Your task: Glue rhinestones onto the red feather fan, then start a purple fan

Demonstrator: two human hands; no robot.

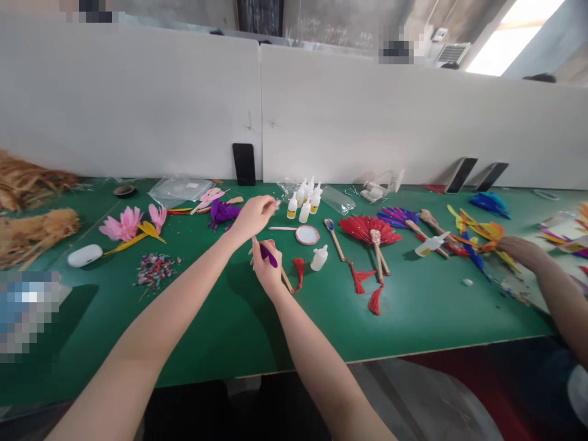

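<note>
My right hand is closed around a purple feather, whose rounded end sticks out past the fingers. Just above and beyond it, my left hand hovers over the table with its fingertips pinched together; what they hold, if anything, is too small to make out. Beside my right hand lies a wooden handle with a red tassel, its upper part hidden by the hand. A bunch of purple feathers lies left of my left hand. To the right are a small white dish and a white glue bottle.
Several glue bottles stand at the back. Red feather fans lie right, pink feathers and a sequin pile left. A phone leans against the white partition. Another person's hand touches bright feathers.
</note>
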